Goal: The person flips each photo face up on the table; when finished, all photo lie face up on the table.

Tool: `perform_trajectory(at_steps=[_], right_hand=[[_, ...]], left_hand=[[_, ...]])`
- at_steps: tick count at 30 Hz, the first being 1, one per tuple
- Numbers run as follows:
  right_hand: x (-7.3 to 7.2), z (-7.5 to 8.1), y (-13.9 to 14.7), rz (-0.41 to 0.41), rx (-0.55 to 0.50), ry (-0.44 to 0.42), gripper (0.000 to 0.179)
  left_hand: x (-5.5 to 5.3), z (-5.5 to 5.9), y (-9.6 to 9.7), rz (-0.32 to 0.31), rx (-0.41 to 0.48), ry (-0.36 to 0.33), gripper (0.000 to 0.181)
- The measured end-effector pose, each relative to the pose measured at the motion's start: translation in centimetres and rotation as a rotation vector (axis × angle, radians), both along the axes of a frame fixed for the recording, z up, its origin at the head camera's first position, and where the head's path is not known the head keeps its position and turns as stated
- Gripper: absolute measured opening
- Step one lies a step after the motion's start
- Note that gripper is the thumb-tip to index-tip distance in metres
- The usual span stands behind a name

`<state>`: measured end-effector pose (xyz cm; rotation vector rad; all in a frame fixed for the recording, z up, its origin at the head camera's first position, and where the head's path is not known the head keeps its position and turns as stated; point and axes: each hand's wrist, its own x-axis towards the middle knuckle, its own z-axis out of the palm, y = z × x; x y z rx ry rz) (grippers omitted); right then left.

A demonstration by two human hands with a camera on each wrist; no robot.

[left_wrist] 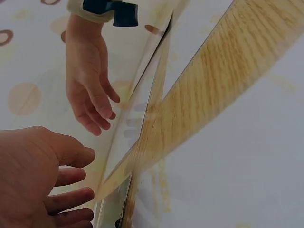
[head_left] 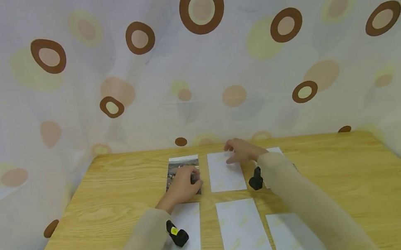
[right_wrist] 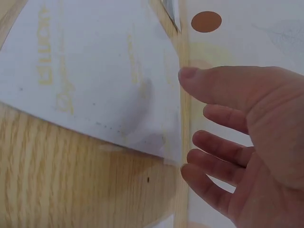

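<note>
My left hand (head_left: 182,184) hovers over a face-up photo (head_left: 183,161) at the back left of the table. Its fingers are loosely bent and hold nothing; the left wrist view shows thumb and fingers apart. My right hand (head_left: 246,151) is above the back-middle photo sheet (head_left: 225,180), which lies white side up. In the right wrist view, thumb and fingers are spread loosely beside this sheet's edge, with nothing between them. Faint yellow print (right_wrist: 43,47) marks its back. Another white sheet (head_left: 274,150) lies partly hidden under my right sleeve.
A front row of white sheets lies nearer me: a left one (head_left: 188,222) partly under my left wrist, a middle one (head_left: 245,234) and a right one (head_left: 293,234). They rest on a wood-grain table (head_left: 342,174). A patterned curtain (head_left: 193,67) encloses its back and sides.
</note>
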<state>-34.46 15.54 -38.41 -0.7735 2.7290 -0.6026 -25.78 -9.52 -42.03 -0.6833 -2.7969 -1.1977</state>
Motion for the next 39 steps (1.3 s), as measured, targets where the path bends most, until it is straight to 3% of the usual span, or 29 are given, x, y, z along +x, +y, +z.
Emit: perform_trajectory(at_steps=[6, 10, 14, 19, 22, 24, 28, 35, 39], right_hand=[[0.3, -0.6, 0.7, 0.005, 0.09, 0.009, 0.063], [0.4, -1.2, 0.9, 0.001, 0.112, 0.003, 0.069], [0.8, -1.3, 0.9, 0.008, 0.096, 0.041, 0.068], [0.7, -1.4, 0.7, -0.005, 0.088, 0.054, 0.066], [-0.2, -1.8, 1.0, -0.006, 0.071, 0.056, 0.068], [-1.6, -2.8, 1.7, 0.02, 0.053, 0.092, 0.07], [-2.6, -3.0, 1.9, 0.022, 0.056, 0.111, 0.072], [-1.0, -0.8, 0.6, -0.077, 0.095, 0.031, 0.071], [-0.9, -0.7, 0.4, -0.109, 0.136, 0.033, 0.068]], left_hand=[[-0.6, 0.7, 2.2, -0.086, -0.012, -0.175, 0.037], [-0.8, 1.0, 4.2, -0.086, -0.049, -0.263, 0.047], [-0.7, 0.6, 5.8, -0.034, -0.118, -0.26, 0.053], [-0.4, 0.0, 7.0, 0.023, -0.191, -0.17, 0.052], [-0.4, 0.0, 7.3, 0.048, -0.173, -0.136, 0.049], [-0.4, 0.1, 7.4, 0.062, -0.154, -0.138, 0.048], [-0.5, 0.4, 7.4, 0.076, -0.137, -0.146, 0.048], [-0.5, 0.5, 7.0, 0.072, -0.124, -0.144, 0.05], [-0.4, 0.3, 7.0, 0.111, -0.103, -0.178, 0.068]])
